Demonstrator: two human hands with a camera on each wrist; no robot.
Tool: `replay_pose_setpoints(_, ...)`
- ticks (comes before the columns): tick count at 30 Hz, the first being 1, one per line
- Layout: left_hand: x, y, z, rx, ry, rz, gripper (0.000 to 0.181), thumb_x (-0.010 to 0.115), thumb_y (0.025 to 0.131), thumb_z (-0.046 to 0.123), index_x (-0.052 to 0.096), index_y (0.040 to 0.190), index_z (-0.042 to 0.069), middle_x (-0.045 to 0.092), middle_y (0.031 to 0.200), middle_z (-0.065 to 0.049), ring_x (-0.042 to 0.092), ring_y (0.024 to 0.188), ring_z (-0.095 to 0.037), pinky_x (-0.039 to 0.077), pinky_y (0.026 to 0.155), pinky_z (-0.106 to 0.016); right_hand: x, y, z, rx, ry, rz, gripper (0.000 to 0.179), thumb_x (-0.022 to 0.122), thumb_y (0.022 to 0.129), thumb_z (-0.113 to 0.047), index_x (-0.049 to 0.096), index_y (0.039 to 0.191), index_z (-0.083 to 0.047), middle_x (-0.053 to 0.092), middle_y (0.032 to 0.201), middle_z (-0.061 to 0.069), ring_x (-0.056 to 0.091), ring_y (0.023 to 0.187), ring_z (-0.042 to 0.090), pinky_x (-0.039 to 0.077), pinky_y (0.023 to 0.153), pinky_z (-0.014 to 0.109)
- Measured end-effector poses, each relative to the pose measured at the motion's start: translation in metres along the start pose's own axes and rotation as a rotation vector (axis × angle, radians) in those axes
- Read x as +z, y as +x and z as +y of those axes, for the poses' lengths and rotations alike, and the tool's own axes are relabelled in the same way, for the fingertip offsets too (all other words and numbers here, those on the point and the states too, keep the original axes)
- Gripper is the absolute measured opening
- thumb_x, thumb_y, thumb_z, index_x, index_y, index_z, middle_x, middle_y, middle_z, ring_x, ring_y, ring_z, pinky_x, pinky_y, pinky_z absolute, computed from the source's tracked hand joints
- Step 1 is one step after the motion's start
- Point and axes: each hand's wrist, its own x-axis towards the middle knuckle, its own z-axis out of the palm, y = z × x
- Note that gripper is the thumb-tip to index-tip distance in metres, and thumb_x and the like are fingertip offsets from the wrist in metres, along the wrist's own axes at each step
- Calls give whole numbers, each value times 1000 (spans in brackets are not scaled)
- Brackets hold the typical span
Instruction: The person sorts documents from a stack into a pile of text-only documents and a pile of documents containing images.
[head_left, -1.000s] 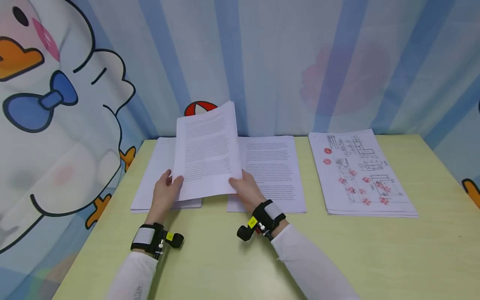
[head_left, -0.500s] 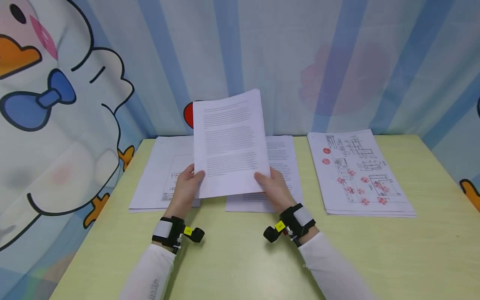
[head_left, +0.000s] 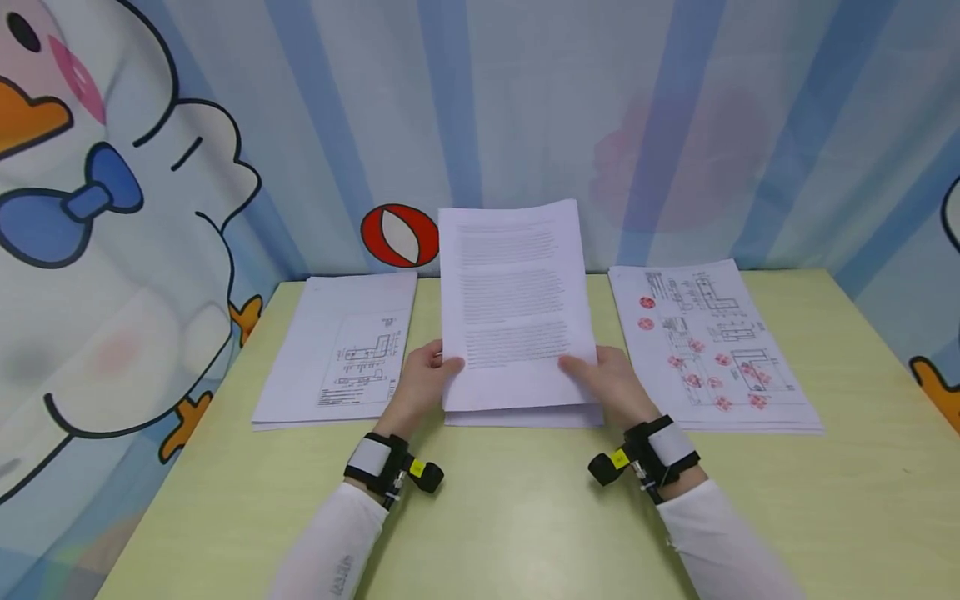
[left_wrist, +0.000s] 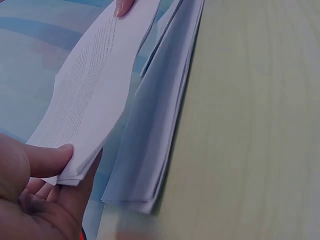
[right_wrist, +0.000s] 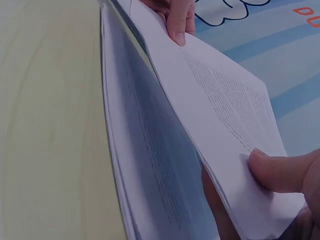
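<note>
Both hands hold a thin stack of printed paper [head_left: 513,292] up at a tilt, its text side facing me. My left hand [head_left: 423,383] grips the lower left edge, thumb on top and fingers beneath, as the left wrist view shows. At the lower right edge my right hand [head_left: 615,383] pinches the sheets the same way. Below the held sheets lies another paper stack [right_wrist: 150,150] on the table, mostly hidden in the head view except for its front edge. The right wrist view shows text on that lower stack and a gap between the two.
On the left of the light wooden table [head_left: 517,508] lies a paper stack [head_left: 337,350] with a technical drawing on top. To the right is a paper stack [head_left: 712,350] with drawings and red stamp marks. A printed curtain [head_left: 525,100] hangs behind the table.
Both hands have carried the held sheets rightward, from over the left stack to over the middle one, rising slightly and then lowering. The left stack's drawing has come into view.
</note>
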Motion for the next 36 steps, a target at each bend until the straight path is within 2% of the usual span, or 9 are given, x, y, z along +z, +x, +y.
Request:
replay_pose_setpoints(4, 10, 3, -1, -28, 72, -4, 39, 62, 96, 15, 58, 134, 4, 65, 104, -10, 62, 86, -16, 51, 69, -22, -11, 0, 9, 14, -126, 4, 48, 61, 95, -38, 62, 127, -1, 68, 121, 20, 64, 95, 21, 48, 74, 25)
replay_pose_setpoints(7, 15, 3, -3, -47, 149, 1, 40, 64, 96, 18, 59, 133, 3, 65, 103, -11, 60, 85, -17, 49, 67, -21, -14, 1, 14, 25, -178, 3, 49, 63, 94, -37, 62, 126, 0, 68, 120, 21, 61, 88, 20, 45, 68, 25)
replay_pose_setpoints(12, 16, 2, -4, -57, 224, 7, 40, 66, 93, 18, 61, 128, 0, 65, 104, -13, 60, 84, -19, 47, 65, -22, -12, 4, 18, 34, -193, -5, 46, 65, 94, -34, 63, 126, 0, 68, 120, 20, 61, 88, 20, 44, 68, 24)
replay_pose_setpoints(16, 14, 1, -3, -70, 258, -16, 43, 67, 93, 20, 60, 130, 0, 67, 106, -14, 63, 84, -19, 49, 65, -22, -12, 6, 21, 17, -204, 4, 44, 65, 93, -30, 63, 124, 2, 71, 114, 20, 61, 80, 17, 45, 64, 24)
replay_pose_setpoints(21, 8, 0, -2, -90, 280, -26, 53, 69, 91, 24, 55, 137, 1, 68, 109, -15, 65, 84, -18, 49, 66, -21, -18, 5, 21, -5, -227, -8, 51, 65, 93, -26, 58, 134, 3, 72, 115, 20, 63, 78, 14, 44, 63, 23)
replay_pose_setpoints(23, 5, -1, -2, -98, 281, -20, 56, 70, 91, 24, 53, 139, 2, 68, 106, -14, 63, 81, -17, 47, 64, -20, -22, 5, 20, 0, -243, -10, 56, 65, 93, -26, 53, 139, 3, 71, 119, 21, 64, 81, 15, 45, 65, 23)
replay_pose_setpoints(26, 1, -3, -1, -115, 270, -15, 55, 69, 91, 24, 52, 139, 3, 68, 97, -13, 61, 69, -15, 45, 59, -21, -26, 4, 17, 11, -242, -9, 57, 63, 94, -25, 49, 141, 6, 68, 123, 24, 68, 85, 16, 53, 69, 24)
replay_pose_setpoints(31, -4, -6, -2, -111, 251, -26, 45, 67, 93, 23, 58, 131, 1, 67, 88, -11, 57, 58, -14, 46, 53, -22, -31, -1, 13, 5, -201, 5, 47, 60, 96, -19, 55, 132, 12, 69, 116, 28, 73, 82, 16, 61, 73, 29)
replay_pose_setpoints(36, -10, -9, 1, -90, 267, 4, 41, 63, 96, 26, 60, 130, 4, 65, 86, -10, 59, 58, -14, 50, 55, -22, -36, -3, 9, -29, -320, 59, 40, 58, 98, -24, 65, 122, 8, 76, 97, 19, 71, 74, 13, 56, 66, 26)
